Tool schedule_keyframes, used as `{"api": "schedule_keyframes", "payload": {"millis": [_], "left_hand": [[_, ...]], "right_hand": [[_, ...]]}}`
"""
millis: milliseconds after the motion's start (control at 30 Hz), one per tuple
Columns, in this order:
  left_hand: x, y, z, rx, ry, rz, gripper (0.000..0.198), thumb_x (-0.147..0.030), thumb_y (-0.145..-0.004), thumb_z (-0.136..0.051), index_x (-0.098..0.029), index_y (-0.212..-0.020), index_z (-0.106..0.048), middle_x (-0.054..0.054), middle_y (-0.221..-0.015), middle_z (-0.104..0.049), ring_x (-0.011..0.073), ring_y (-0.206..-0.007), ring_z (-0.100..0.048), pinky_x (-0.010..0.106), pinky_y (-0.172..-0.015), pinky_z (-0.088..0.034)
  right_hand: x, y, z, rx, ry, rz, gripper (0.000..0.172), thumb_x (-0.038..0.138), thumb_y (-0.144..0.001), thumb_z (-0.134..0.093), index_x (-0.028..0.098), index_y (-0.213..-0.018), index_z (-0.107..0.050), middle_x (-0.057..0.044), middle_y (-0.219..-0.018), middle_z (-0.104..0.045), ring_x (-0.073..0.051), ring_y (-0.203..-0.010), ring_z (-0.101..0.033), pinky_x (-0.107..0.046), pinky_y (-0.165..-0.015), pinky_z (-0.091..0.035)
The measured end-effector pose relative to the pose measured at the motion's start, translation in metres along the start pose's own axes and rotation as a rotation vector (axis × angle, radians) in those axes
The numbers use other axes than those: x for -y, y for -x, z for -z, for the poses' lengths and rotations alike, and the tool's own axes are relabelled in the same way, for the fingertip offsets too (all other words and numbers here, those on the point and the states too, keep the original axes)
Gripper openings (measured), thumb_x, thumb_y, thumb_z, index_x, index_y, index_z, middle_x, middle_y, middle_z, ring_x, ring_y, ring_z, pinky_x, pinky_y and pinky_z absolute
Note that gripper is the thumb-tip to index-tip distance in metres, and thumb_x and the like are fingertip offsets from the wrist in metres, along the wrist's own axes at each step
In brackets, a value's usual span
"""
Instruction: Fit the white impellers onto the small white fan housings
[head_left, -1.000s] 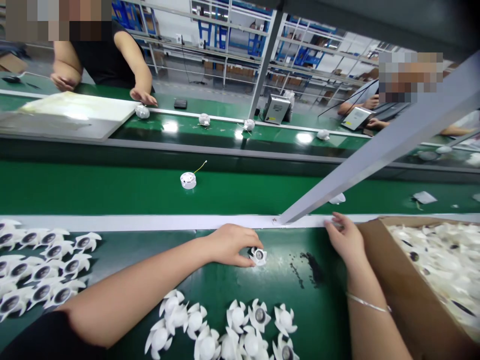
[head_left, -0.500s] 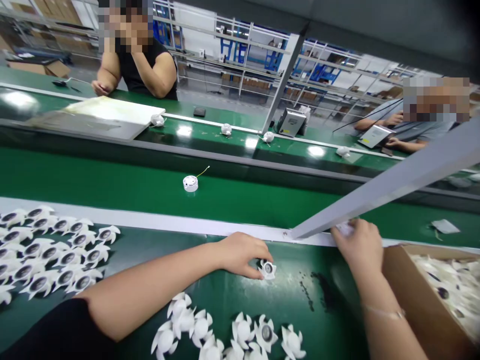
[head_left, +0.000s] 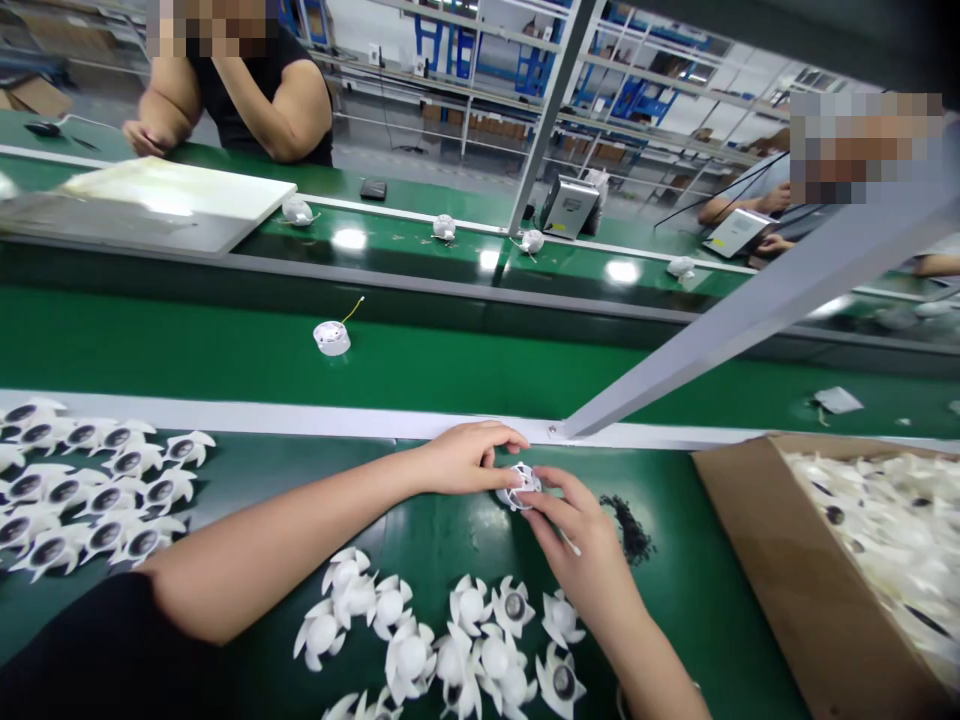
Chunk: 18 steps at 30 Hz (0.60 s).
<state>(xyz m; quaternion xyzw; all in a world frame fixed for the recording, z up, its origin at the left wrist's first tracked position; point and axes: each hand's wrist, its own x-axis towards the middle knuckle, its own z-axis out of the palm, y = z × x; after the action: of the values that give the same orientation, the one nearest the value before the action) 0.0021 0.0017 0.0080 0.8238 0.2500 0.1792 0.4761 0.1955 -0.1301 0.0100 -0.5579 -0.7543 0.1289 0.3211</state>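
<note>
A small white round fan housing point(head_left: 523, 484) is between my two hands, just above the green worktop. My right hand point(head_left: 581, 520) grips it from the right, thumb and fingers around its rim; a white wire end pokes out near the fingers. From the left, my left hand point(head_left: 472, 458) is closed at the housing, its thumb against the edge and the index finger reaching over behind. Any fan blade wheel beneath the housing is hidden. Nearer me lie several loose white fan blade wheels point(head_left: 411, 652), some face up, some face down.
More blade wheels point(head_left: 67, 490) lie in rows at left. A cardboard box point(head_left: 780, 560) full of white parts stands at right. Beyond the white rail, a green belt point(head_left: 187, 350) carries another housing point(head_left: 332, 338). A slanted metal post point(head_left: 675, 350) rises nearby. Two people sit opposite.
My right hand has come from the rail to my left hand, bringing the white housing. The blade wheel at my left fingers is now out of sight. The view has shifted.
</note>
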Motion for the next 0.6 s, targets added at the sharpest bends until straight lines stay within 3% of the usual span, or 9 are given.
{"api": "schedule_keyframes", "payload": {"millis": [233,333,500,600], "left_hand": [[0.004,-0.013,0.001,0.097,0.209,0.177,0.04,-0.033,-0.078,-0.075,-0.019,-0.115,-0.066,0.006,-0.12,-0.067,0.0083,-0.071,-0.059,0.022,-0.064,-0.046],[0.008,-0.014,-0.001,0.1,0.235,0.186,0.04,-0.033,-0.078,-0.075,-0.018,-0.114,-0.065,0.006,-0.12,-0.067,0.0073,-0.068,-0.058,0.022,-0.062,-0.045],[0.004,0.0,-0.009,-0.093,-0.025,-0.118,0.032,-0.043,-0.084,-0.069,-0.019,-0.104,-0.065,0.002,-0.094,-0.065,0.0096,-0.068,-0.054,0.024,-0.065,-0.045],[-0.006,0.005,-0.007,-0.236,-0.161,-0.263,0.041,-0.045,-0.086,-0.066,-0.019,-0.117,-0.062,0.009,-0.11,-0.064,0.0199,-0.099,-0.06,0.035,-0.09,-0.049]], "right_hand": [[-0.005,-0.006,-0.002,0.052,0.004,-0.027,0.02,0.015,-0.093,-0.058,0.023,-0.102,-0.073,-0.009,-0.11,-0.063,-0.021,-0.099,-0.069,-0.032,-0.079,-0.057],[-0.003,-0.011,0.003,0.072,-0.026,-0.034,0.02,0.014,-0.091,-0.059,0.023,-0.101,-0.074,-0.009,-0.11,-0.062,-0.018,-0.093,-0.069,-0.032,-0.079,-0.057],[-0.006,-0.02,0.011,0.231,-0.068,-0.043,0.014,0.018,-0.089,-0.061,0.024,-0.096,-0.071,-0.007,-0.111,-0.061,-0.02,-0.097,-0.066,-0.035,-0.083,-0.056],[-0.02,-0.027,0.015,0.155,-0.063,-0.052,0.03,0.02,-0.09,-0.059,0.026,-0.119,-0.065,-0.01,-0.127,-0.058,-0.024,-0.113,-0.061,-0.041,-0.095,-0.053]]}}
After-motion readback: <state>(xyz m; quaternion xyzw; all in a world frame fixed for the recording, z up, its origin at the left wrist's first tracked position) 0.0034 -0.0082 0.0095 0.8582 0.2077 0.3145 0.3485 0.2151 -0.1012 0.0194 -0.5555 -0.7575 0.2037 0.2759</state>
